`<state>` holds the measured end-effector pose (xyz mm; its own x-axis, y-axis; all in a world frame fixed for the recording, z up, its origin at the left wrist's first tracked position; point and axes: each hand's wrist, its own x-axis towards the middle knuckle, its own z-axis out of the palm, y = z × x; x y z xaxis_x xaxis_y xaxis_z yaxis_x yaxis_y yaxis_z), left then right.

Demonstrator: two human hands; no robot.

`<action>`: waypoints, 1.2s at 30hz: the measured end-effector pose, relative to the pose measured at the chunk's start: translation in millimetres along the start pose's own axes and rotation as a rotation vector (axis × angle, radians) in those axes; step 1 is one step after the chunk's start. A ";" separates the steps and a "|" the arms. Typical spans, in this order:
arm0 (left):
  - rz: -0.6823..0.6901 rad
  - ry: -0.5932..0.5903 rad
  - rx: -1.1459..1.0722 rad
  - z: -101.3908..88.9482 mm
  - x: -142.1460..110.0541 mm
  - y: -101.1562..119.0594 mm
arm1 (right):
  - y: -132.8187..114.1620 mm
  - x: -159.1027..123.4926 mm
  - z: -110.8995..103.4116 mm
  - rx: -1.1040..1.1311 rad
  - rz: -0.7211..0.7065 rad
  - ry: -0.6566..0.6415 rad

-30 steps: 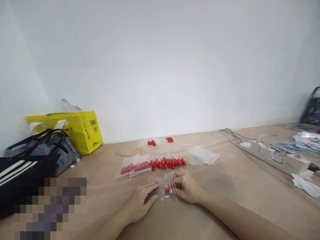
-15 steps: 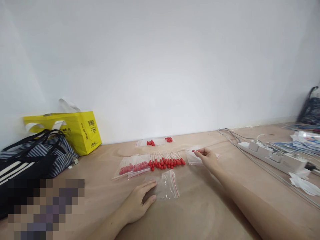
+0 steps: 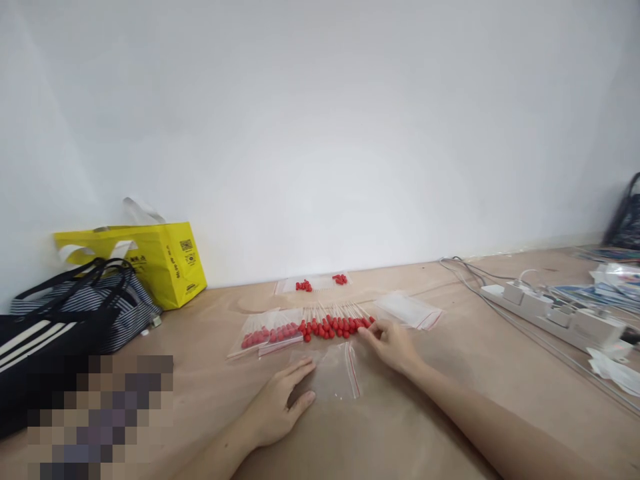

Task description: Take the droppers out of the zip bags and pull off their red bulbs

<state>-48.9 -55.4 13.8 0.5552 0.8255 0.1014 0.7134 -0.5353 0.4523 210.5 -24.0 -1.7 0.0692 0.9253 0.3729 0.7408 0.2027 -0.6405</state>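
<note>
My left hand [image 3: 278, 407] lies flat on the wooden surface, fingers spread, pressing the left edge of a small clear zip bag [image 3: 334, 377] with a red seal. My right hand [image 3: 393, 343] reaches to the right end of a row of red-tipped sticks [image 3: 334, 325], fingers pinched at the last stick there. Left of the row lie two filled clear bags [image 3: 267, 331] of red-tipped sticks. A stack of unfilled zip bags [image 3: 409, 310] sits to the right of the row. Two more packed bags [image 3: 315, 283] rest by the wall.
A yellow paper bag [image 3: 150, 260] and a dark striped bag [image 3: 70, 317] stand at the left by the white wall. A white power strip [image 3: 555, 310] with cables and some packets [image 3: 613, 283] lie at the right. A pixelated patch covers the lower left.
My right hand left the clear bag, reached out to the stack of unfilled bags, then came back left to the right end of the stick row. My left hand stayed on the bag.
</note>
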 end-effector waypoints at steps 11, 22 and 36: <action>0.063 0.046 0.107 3.4 2.4 -1.6 | -19.3 -10.5 30.9 0.209 -0.113 -0.030; -0.148 0.427 0.357 -46.8 5.0 -94.7 | 87.4 37.6 -58.2 0.085 0.531 0.498; -0.395 0.140 0.530 -74.3 -5.6 -49.4 | 54.6 23.8 -52.3 -0.496 0.345 0.538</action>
<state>-119.0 -20.3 56.7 0.1740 0.9736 0.1474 0.9847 -0.1740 -0.0130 287.5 -7.6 7.3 0.5666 0.6032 0.5614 0.8204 -0.3489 -0.4531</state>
